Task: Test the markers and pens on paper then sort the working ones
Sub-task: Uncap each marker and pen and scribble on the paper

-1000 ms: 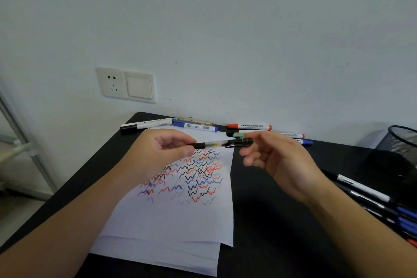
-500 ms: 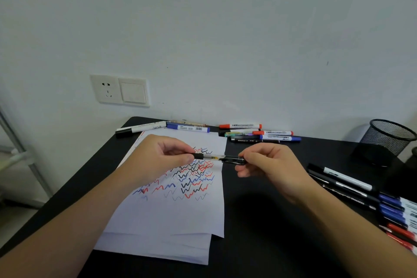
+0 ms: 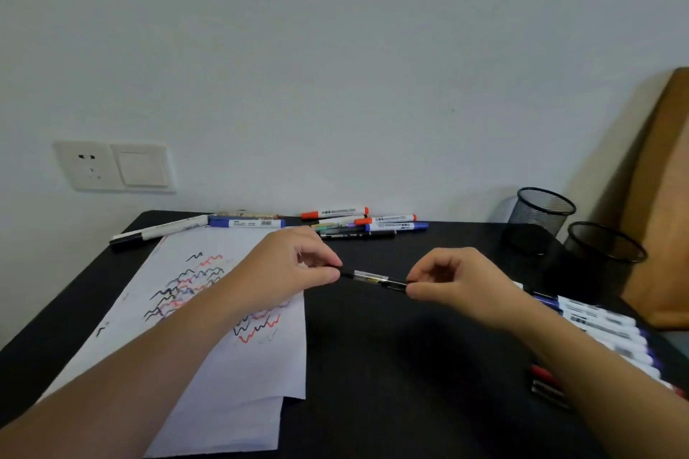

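Both hands are raised just above the black table (image 3: 373, 365), holding one pen (image 3: 373, 278) between them. The pen lies nearly level, its right end slightly lower. Clear barrel section at mid-length, black at both ends.

Left hand (image 3: 287, 272): thumb and forefinger pinch the pen's left end; the remaining fingers are curled above. The tip of that end is hidden inside the pinch.

Right hand (image 3: 455, 283): thumb and forefinger pinch the right end, other fingers curled loosely. Cannot tell whether that end is a cap or the barrel itself.

The exposed stretch of pen spans the gap between the two pinches, above bare table just right of the paper (image 3: 231, 365). The pen does not touch the sheet.

The paper lies under the left forearm, marked with wavy test lines (image 3: 186, 287) in black, red and blue. A second sheet shows beneath its near edge.

Along the far edge by the wall (image 3: 335, 67): a black-capped white marker (image 3: 156, 233), a blue marker (image 3: 246, 223), then a cluster of red, blue, green and black markers (image 3: 365, 224).

At the right, partly behind the right forearm: a row of markers (image 3: 604, 328), blurred, mostly white with blue ends, some red and black at the near end.

Two black mesh cups (image 3: 540, 216) stand at the far right corner, close together. A brown board (image 3: 660, 197) leans beside them. A socket and switch plate (image 3: 115, 168) is on the wall at left.
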